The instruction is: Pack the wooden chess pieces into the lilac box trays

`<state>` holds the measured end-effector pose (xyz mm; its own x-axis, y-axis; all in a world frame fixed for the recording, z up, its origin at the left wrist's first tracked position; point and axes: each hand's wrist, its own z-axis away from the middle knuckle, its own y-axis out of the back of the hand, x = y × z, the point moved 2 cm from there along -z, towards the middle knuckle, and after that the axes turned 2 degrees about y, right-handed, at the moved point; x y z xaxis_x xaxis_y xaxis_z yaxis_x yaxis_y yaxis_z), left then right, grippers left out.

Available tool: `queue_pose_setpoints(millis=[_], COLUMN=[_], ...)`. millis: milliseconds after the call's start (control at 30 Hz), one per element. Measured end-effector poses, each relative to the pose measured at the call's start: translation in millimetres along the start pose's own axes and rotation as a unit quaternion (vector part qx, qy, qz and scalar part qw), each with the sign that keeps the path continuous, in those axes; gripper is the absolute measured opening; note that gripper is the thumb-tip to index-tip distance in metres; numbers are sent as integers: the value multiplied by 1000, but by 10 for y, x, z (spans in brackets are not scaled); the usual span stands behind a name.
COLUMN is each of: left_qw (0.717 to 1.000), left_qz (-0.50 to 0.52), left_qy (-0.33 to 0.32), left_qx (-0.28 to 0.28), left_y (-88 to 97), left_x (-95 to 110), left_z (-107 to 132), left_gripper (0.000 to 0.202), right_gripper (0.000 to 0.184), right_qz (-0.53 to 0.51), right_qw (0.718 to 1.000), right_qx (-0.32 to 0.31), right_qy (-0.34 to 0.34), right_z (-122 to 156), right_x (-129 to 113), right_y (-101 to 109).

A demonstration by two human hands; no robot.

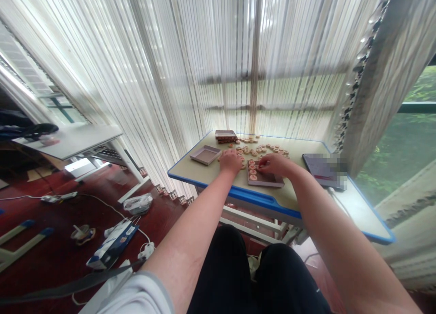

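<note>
well, a pale, striped string curtain [211, 37] hangs behind a cream-topped desk with a blue edge [204, 172]. on the desk's right lies a dark, flat, tablet-like device [318, 167]. close to the front edge sits a shallow, square, brown tray [267, 184]; a similar open, greyish-brown shallow box [206, 156] lies to the left, and a reddish-brown stack of flat boxes [225, 136] stands at the back. the left hand [230, 161] is palm down among loose pieces, fingers bent; whether it grips one, i cannot tell. the right hand [276, 164] reaches into the tray with its fingertips drawn close together, perhaps around a piece, though they hide it. smallest are the round, pale wooden discs with red markings [252, 172], lined up along the tray's left side, and more loose discs [272, 148] scattered behind. the step in hand looks like filling a second line; the next move seems to call for setting a disc flat, snug against its neighbour.
</note>
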<state>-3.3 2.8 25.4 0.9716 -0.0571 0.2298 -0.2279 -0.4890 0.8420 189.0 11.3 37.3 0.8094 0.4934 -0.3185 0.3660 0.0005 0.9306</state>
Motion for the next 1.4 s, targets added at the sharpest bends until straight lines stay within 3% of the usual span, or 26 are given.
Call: queue_pose_setpoints(millis=[1400], left_qw=[1000], left_qz=[-7], left_qy=[10], left_qx=[-14], left_y=[34], left_x=[-7], left_z=[12], left_gripper=[26], right_gripper=[26], right_qz=[-19], right_qw=[999], right_qx=[31], right_qy=[-11], right_z=[-17], right_x=[60], right_y=[-69])
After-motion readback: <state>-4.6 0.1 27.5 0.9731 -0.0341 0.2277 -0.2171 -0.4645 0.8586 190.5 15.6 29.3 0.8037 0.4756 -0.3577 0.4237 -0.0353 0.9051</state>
